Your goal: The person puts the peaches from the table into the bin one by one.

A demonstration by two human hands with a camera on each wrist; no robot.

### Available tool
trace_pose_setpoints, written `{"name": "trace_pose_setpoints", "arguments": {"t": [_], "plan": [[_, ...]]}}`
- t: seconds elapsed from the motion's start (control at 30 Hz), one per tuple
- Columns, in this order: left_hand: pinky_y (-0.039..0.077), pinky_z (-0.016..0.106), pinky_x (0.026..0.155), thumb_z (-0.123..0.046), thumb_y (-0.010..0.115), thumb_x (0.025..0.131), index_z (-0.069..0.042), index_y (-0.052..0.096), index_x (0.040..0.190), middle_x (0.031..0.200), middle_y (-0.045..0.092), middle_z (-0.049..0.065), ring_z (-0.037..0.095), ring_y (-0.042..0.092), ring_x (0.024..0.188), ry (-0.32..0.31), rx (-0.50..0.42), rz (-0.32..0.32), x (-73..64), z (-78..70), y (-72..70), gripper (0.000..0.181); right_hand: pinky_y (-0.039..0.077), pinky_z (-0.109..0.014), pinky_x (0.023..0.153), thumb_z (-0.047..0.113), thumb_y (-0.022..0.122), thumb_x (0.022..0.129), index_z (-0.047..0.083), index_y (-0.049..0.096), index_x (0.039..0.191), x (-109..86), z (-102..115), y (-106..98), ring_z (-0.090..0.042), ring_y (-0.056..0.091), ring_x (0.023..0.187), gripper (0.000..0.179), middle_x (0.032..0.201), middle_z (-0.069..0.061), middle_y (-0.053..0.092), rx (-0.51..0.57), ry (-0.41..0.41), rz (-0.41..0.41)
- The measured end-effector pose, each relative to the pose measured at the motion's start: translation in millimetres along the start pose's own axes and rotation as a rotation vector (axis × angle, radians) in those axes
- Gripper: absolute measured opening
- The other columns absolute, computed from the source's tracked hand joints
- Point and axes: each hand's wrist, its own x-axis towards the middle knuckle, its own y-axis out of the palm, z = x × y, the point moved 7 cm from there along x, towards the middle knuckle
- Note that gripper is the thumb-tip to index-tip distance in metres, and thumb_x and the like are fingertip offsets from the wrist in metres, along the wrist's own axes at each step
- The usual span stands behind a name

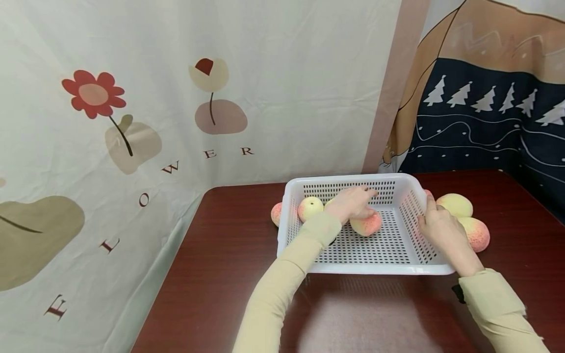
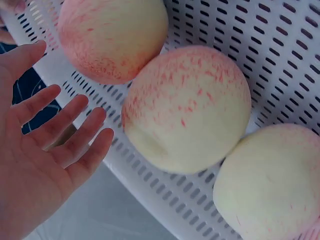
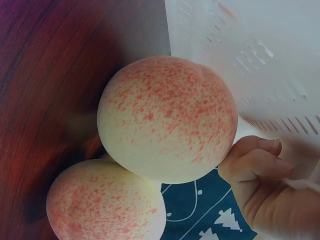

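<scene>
A white perforated plastic basket (image 1: 379,269) stands on the dark red-brown table, with peaches in its left and middle part. One peach (image 1: 311,209) lies near the left wall, and another peach (image 1: 367,225) sits just below my left hand (image 1: 351,203). In the left wrist view, that hand's fingers (image 2: 75,122) are spread and loosely extended beside a row of three peaches (image 2: 187,110), holding none. My right hand (image 1: 445,234) grips the basket's right rim. Its curled fingers (image 3: 257,155) show in the right wrist view, close to a peach (image 3: 167,120) outside the basket.
Right of the basket lie a pale yellow peach (image 1: 455,205) and a pinkish peach (image 1: 475,234). A further peach (image 1: 276,214) shows partly beyond the left wall. A white flower-print curtain (image 1: 300,98) hangs behind the table, and a dark tree-patterned cloth (image 1: 476,127) hangs at the right.
</scene>
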Motion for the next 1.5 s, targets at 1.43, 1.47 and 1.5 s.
{"name": "trace_pose_setpoints", "arguments": {"t": [1.43, 1.47, 1.5], "plan": [[0.048, 0.044, 0.091, -0.032, 0.054, 0.094, -0.013, 0.051, 0.133, 0.123, 0.059, 0.012, 0.028, 0.058, 0.110, -0.341, -0.351, -0.268, -129.6, 188.1, -0.6, 0.044, 0.043, -0.027, 0.041, 0.012, 0.047, 0.094, -0.018, 0.011, 0.143, 0.5, 2.2, -0.2, -0.020, 0.051, 0.048, 0.068, 0.079, -0.028, 0.047, 0.007, -0.002, -0.012], [0.048, 0.044, 0.091, -0.033, 0.053, 0.094, -0.013, 0.050, 0.134, 0.123, 0.059, 0.013, 0.029, 0.059, 0.110, -0.351, -0.360, -0.260, -131.1, 190.9, 3.5, 0.045, 0.043, -0.027, 0.041, 0.012, 0.047, 0.094, -0.018, 0.011, 0.143, 0.3, 2.3, -0.4, -0.020, 0.051, 0.047, 0.068, 0.079, -0.027, 0.047, 0.007, -0.005, -0.015], [0.047, 0.044, 0.092, -0.033, 0.052, 0.094, -0.012, 0.050, 0.134, 0.124, 0.059, 0.013, 0.029, 0.058, 0.111, -0.360, -0.371, -0.253, -132.4, 193.4, 7.5, 0.045, 0.042, -0.026, 0.041, 0.012, 0.047, 0.094, -0.018, 0.011, 0.143, 0.2, 2.1, -0.3, -0.020, 0.051, 0.047, 0.067, 0.078, -0.027, 0.047, 0.007, -0.006, -0.016]]}}
